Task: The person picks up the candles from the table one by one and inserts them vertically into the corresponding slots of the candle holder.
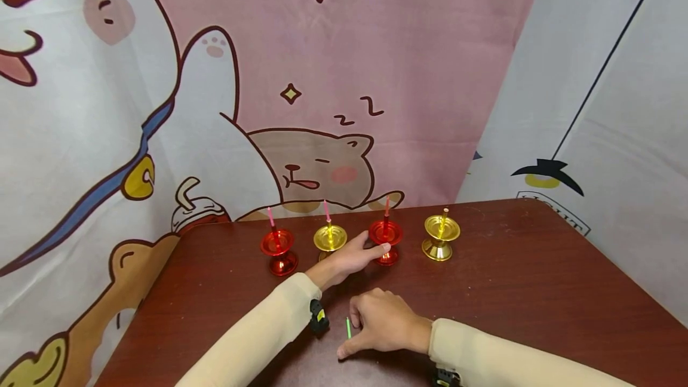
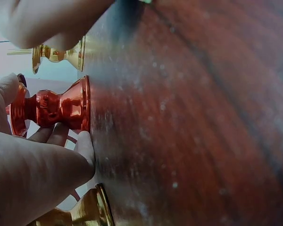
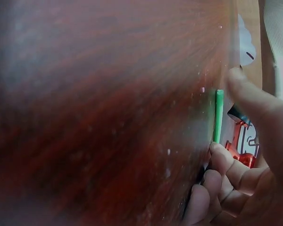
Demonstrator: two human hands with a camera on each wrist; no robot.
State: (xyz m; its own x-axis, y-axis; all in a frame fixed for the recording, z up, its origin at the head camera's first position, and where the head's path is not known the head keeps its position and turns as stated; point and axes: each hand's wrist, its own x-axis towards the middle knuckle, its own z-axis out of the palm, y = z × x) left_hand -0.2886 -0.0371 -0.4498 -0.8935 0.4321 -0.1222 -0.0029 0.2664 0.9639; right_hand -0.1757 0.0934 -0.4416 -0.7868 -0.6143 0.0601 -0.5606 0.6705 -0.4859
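My left hand [image 1: 349, 257] is at a red candle holder [image 1: 388, 255] with a red candle [image 1: 387, 206] upright in it. The left wrist view shows the thumb at that red holder's [image 2: 47, 108] dish and the fingers curled round its stem and base. A thin green candle [image 1: 348, 327] lies on the table by my right hand [image 1: 388, 320]. Seen from the right wrist, an index fingertip [image 3: 220, 157] is at one end of the green candle [image 3: 219, 115], while the thumb [image 3: 247, 92] stands apart from it.
Left of the held one stand a gold holder [image 1: 330, 237] and a red holder [image 1: 277, 243], each with a pink candle. To its right is a gold holder [image 1: 441, 232] with no coloured candle visible. The brown table [image 1: 537, 279] ends at a cartoon-printed curtain [image 1: 430, 76].
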